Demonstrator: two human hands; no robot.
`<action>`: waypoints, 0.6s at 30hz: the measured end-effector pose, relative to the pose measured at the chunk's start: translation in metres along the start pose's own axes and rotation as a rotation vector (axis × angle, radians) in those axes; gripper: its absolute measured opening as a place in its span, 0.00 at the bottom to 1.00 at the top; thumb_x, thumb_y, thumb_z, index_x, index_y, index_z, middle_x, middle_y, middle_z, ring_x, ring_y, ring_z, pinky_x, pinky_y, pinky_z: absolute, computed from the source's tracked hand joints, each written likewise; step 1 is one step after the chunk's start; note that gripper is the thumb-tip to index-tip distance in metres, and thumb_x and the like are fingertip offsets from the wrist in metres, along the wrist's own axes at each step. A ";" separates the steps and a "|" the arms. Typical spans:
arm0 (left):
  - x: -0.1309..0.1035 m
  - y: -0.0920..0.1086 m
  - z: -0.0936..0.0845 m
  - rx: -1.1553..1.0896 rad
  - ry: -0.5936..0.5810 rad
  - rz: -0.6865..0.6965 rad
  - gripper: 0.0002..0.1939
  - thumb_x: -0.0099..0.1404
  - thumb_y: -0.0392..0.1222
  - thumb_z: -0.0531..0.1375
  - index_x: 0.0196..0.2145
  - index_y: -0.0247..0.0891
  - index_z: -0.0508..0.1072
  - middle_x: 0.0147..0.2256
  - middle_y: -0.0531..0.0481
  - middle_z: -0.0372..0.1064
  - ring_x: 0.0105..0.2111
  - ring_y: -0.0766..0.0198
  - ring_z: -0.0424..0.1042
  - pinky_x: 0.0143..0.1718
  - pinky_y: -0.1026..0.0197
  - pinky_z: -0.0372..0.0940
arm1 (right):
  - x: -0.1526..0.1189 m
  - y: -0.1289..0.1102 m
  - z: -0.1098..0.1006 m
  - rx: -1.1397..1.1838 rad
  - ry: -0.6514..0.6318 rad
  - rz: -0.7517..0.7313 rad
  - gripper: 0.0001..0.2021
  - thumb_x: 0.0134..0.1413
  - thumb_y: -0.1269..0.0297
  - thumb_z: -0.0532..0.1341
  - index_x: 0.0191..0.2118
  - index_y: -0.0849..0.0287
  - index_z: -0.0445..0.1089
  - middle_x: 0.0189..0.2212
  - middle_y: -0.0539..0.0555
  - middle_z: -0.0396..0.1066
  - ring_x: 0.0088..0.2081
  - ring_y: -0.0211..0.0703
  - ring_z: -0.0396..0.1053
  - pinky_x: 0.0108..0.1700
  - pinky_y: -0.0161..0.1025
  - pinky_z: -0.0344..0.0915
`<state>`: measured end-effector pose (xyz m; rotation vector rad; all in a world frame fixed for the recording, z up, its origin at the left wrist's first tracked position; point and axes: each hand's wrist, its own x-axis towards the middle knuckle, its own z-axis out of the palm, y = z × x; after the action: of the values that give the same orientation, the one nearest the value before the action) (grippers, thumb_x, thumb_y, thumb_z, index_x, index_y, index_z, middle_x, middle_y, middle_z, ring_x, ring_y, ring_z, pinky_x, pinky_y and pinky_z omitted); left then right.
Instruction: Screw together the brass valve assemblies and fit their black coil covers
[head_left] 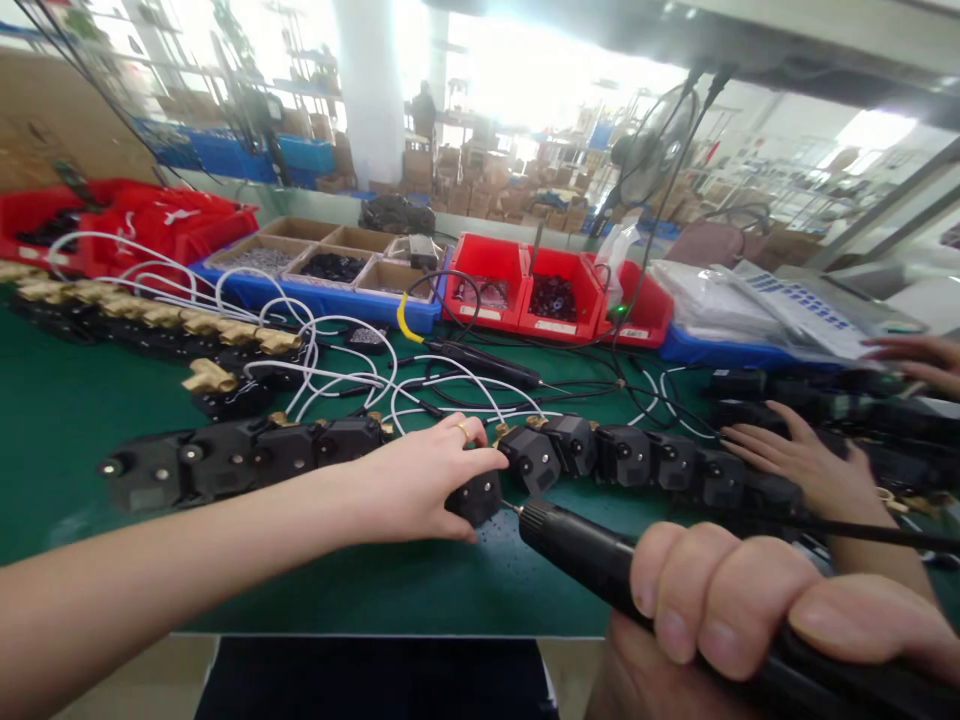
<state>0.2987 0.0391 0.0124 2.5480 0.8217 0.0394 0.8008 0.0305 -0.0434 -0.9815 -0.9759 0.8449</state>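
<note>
My left hand [442, 475] is closed around a black plastic housing [478, 499] on the green bench, near its front edge. In my right hand [750, 610] is a black electric screwdriver [581, 550], fingers wrapped round its body. Its thin bit points left and reaches the right side of the held housing; whether it sits in a screw I cannot tell. Right of the held piece stands a row of similar black housings [626, 455] with brass fittings behind. More black housings [214, 455] line up to the left, partly behind my left forearm.
White cables [352, 375] loop across the bench. A second screwdriver [487, 363] lies behind my left hand. Red bins [555, 295] and a blue divided tray [322, 300] hold small parts. At right, another person's hands [802, 455] touch black units.
</note>
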 end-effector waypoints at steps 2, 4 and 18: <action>-0.003 -0.008 -0.004 -0.125 -0.018 0.024 0.36 0.56 0.44 0.71 0.60 0.45 0.67 0.57 0.41 0.59 0.57 0.50 0.63 0.57 0.51 0.64 | 0.000 0.004 -0.008 -0.077 -0.084 0.139 0.22 0.49 0.43 0.62 0.32 0.60 0.74 0.46 0.66 0.72 0.47 0.64 0.72 0.33 0.54 0.71; -0.006 -0.018 -0.008 -0.251 -0.049 0.080 0.27 0.62 0.42 0.67 0.58 0.49 0.69 0.58 0.44 0.59 0.56 0.55 0.65 0.54 0.58 0.66 | 0.003 0.011 -0.017 -0.127 -0.122 0.170 0.26 0.44 0.34 0.62 0.35 0.55 0.73 0.49 0.64 0.71 0.49 0.64 0.72 0.34 0.55 0.72; -0.001 -0.032 -0.002 -0.280 0.054 0.222 0.12 0.63 0.40 0.66 0.45 0.46 0.81 0.54 0.44 0.66 0.54 0.57 0.67 0.56 0.59 0.62 | 0.000 0.024 -0.025 0.493 0.161 0.345 0.22 0.52 0.44 0.60 0.48 0.50 0.66 0.55 0.53 0.68 0.52 0.61 0.70 0.35 0.59 0.75</action>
<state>0.2798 0.0619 0.0005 2.3661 0.5074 0.2749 0.8208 0.0316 -0.0715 -0.7794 -0.4281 1.2047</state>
